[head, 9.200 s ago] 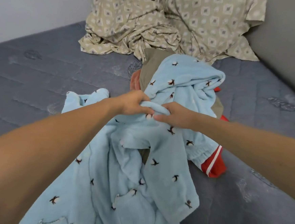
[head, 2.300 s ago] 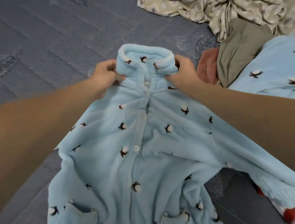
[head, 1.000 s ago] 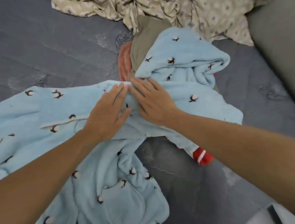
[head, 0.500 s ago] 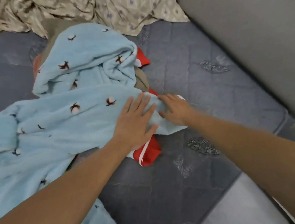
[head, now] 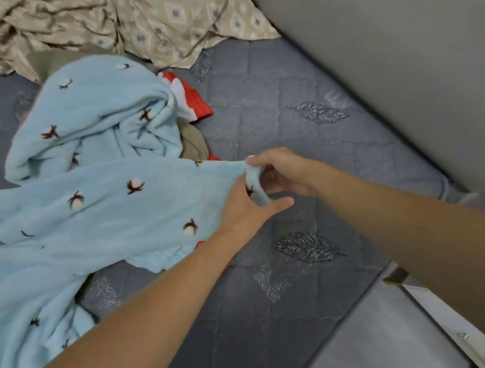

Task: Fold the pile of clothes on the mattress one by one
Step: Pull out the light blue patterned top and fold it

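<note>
A light blue fleece pyjama top (head: 102, 221) with cotton-flower print lies spread across the grey mattress (head: 288, 116), one sleeve stretched to the right. My right hand (head: 281, 172) pinches the sleeve cuff (head: 254, 183) at its end. My left hand (head: 246, 206) holds the same sleeve just beside it, thumb under the cuff. Behind lies the rest of the pile: a second light blue fleece piece (head: 99, 116), a red and white garment (head: 188, 98) and an olive one (head: 193, 145) underneath.
A beige patterned sheet (head: 135, 21) is bunched at the head of the mattress. A grey wall (head: 399, 55) runs along the right side. The mattress edge and a pale floor (head: 377, 333) show at lower right.
Both hands slid right along the sleeve, from pressing flat on it to gripping its cuff. The view has swung right.
</note>
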`<state>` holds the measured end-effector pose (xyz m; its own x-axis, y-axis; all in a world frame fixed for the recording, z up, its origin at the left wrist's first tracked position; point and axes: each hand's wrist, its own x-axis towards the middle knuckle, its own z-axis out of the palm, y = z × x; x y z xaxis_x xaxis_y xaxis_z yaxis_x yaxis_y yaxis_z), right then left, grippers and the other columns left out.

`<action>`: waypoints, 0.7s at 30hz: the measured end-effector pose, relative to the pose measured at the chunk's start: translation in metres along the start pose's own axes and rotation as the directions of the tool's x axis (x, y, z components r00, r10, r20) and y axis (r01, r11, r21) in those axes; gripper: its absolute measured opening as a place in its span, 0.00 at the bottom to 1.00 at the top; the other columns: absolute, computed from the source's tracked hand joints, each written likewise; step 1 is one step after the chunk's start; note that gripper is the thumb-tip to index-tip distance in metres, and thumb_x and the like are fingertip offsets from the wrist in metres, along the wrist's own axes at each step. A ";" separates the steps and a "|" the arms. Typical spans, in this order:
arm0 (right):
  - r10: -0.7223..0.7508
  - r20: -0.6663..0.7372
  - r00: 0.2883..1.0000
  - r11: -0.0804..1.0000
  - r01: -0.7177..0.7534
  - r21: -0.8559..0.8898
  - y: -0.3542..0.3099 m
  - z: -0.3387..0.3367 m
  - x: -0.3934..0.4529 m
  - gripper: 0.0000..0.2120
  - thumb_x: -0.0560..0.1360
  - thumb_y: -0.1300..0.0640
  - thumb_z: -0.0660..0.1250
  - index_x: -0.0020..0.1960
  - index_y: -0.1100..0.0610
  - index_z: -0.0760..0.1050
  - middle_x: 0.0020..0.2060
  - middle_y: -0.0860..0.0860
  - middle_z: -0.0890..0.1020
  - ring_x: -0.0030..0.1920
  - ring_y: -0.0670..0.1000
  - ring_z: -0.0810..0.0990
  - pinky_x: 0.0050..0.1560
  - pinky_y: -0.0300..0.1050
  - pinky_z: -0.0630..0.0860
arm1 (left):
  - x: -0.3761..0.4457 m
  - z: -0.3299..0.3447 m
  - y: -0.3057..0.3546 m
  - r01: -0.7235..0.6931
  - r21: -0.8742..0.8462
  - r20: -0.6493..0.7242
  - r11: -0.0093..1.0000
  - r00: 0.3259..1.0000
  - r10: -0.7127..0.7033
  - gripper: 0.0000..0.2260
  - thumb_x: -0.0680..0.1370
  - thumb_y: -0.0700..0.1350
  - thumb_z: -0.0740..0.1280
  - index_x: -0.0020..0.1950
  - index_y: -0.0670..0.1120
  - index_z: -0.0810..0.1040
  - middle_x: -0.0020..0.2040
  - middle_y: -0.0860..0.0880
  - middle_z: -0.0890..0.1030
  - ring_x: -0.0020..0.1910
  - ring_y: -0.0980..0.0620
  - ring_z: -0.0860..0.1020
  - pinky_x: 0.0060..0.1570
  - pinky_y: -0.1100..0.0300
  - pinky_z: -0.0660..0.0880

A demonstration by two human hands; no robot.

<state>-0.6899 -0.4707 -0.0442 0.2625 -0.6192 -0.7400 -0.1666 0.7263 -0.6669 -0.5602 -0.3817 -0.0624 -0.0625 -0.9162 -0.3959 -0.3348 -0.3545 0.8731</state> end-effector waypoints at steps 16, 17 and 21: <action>-0.515 0.308 0.800 0.356 0.526 -0.772 -0.070 0.152 -0.024 0.08 0.80 0.58 0.72 0.47 0.62 0.79 0.41 0.58 0.81 0.44 0.57 0.79 0.46 0.52 0.74 | -0.072 -0.187 -0.010 0.004 -0.225 -0.266 0.974 0.962 -0.065 0.04 0.80 0.39 0.70 0.48 0.48 0.81 0.40 0.52 0.84 0.38 0.53 0.81 0.37 0.57 0.79; -0.533 0.332 0.779 0.321 0.549 -0.772 -0.073 0.172 -0.025 0.08 0.81 0.57 0.71 0.46 0.61 0.77 0.39 0.56 0.79 0.41 0.55 0.77 0.43 0.50 0.72 | -0.082 -0.201 -0.015 -0.009 -0.246 -0.291 0.969 0.955 -0.065 0.01 0.80 0.41 0.71 0.49 0.45 0.80 0.42 0.50 0.83 0.39 0.51 0.81 0.39 0.55 0.79; -0.521 0.485 0.703 0.197 0.651 -0.733 -0.085 0.264 -0.032 0.07 0.83 0.56 0.67 0.48 0.57 0.74 0.38 0.47 0.77 0.39 0.50 0.75 0.42 0.47 0.70 | -0.124 -0.264 -0.044 -0.026 -0.282 -0.382 0.959 0.920 -0.087 0.06 0.78 0.41 0.74 0.50 0.48 0.79 0.44 0.58 0.83 0.44 0.59 0.81 0.39 0.68 0.76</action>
<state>-0.4332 -0.4335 0.0594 0.7319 -0.6689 -0.1302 -0.5583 -0.4791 -0.6773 -0.2897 -0.3014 0.0233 0.3314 -0.8833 -0.3316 -0.0538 -0.3686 0.9280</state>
